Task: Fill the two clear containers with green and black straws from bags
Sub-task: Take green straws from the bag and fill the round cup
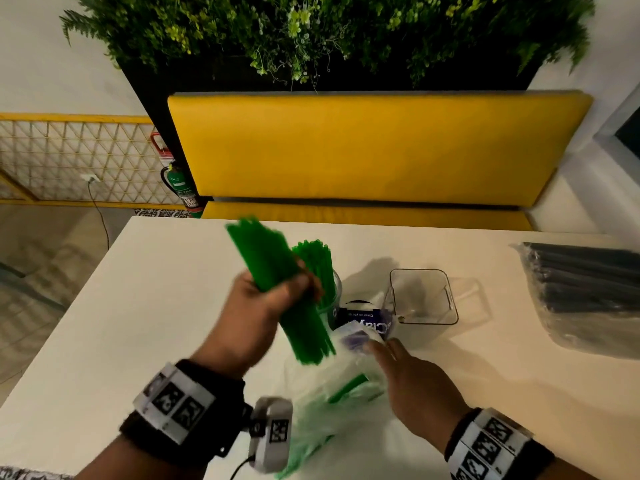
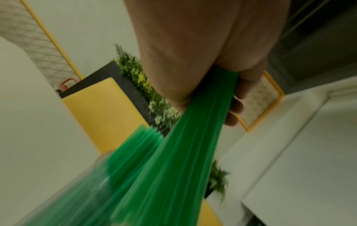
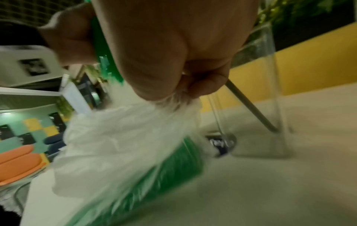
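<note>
Gripping a bundle of green straws point(image 1: 291, 299) at mid-length, the left hand point(image 1: 256, 306) holds it tilted above the white worktop point(image 1: 104, 323), just beside the round clear container point(image 1: 334, 289) that already stands part-filled with upright green straws. The right hand point(image 1: 408, 379) pinches the gathered mouth of the plastic bag point(image 1: 332, 403), which lies on the worktop with more green straws inside. The square clear container point(image 1: 424, 296) stands empty further right, and the bag of black straws point(image 1: 588, 292) lies unopened at the worktop's right edge, well apart. Judged risks: the bundle's splayed lower ends could catch the container rim or the straws already in it, scattering strands or tipping the light container; a loose grip could let straws slide out. A dark blue labelled pack point(image 1: 363, 318) lies between the containers, close to the insertion path. Behind stand a yellow bench point(image 1: 363, 150) and greenery point(image 1: 329, 32).
</note>
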A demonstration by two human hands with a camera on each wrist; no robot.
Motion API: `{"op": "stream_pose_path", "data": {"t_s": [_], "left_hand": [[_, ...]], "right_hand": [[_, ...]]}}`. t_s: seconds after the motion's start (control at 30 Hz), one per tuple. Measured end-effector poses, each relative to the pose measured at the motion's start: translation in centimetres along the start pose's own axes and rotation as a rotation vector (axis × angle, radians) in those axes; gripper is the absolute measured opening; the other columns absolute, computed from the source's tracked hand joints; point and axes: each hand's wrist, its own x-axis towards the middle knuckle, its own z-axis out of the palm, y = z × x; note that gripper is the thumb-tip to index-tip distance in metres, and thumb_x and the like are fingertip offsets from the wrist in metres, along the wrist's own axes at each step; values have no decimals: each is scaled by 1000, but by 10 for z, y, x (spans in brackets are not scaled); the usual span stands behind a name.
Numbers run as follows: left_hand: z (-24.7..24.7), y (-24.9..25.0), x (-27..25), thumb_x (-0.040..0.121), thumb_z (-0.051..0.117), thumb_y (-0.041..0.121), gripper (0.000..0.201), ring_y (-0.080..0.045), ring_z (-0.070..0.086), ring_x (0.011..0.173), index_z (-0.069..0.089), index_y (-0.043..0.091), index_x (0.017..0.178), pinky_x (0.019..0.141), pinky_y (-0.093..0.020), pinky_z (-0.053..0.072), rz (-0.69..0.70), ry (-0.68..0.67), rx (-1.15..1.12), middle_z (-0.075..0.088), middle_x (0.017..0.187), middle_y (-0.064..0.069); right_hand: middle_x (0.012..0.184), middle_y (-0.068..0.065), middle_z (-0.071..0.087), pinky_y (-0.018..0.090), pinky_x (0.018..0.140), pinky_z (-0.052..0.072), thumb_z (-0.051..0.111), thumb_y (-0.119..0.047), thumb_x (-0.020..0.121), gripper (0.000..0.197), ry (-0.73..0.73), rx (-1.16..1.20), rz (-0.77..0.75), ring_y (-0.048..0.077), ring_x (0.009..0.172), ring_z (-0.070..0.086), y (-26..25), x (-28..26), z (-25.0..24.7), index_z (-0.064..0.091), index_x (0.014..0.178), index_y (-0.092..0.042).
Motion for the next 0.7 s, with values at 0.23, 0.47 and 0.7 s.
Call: {"op": "stream_pose_path", "data": {"t_s": [0.23,0.47,0.7], "left_hand": [[-11,12,59,95,58,1,12,-35,70,79,59,13,94,73,-44,56,129,442,-163,68,80,-11],[-5,-16,85,94,60,2,10,-35,71,82,57,11,98,80,-47,58,72,485,-71,67,87,-16],[-11,-64,82,88,71,8,22,-5,70,86,68,28,97,80,-28,56,9,403,217,74,90,14]], "right_hand": [[102,8,66,37,65,52,44,0,86,100,145,-117,-192,21,59,52,-28,35,-25,-30,146,-30],[104,4,67,48,76,55,46,-5,91,87,162,-87,-176,24,75,65,-30,68,-29,-11,151,-34],[88,5,67,44,73,56,44,0,85,93,166,-57,-159,27,70,64,-32,61,-35,-9,151,-36]]}}
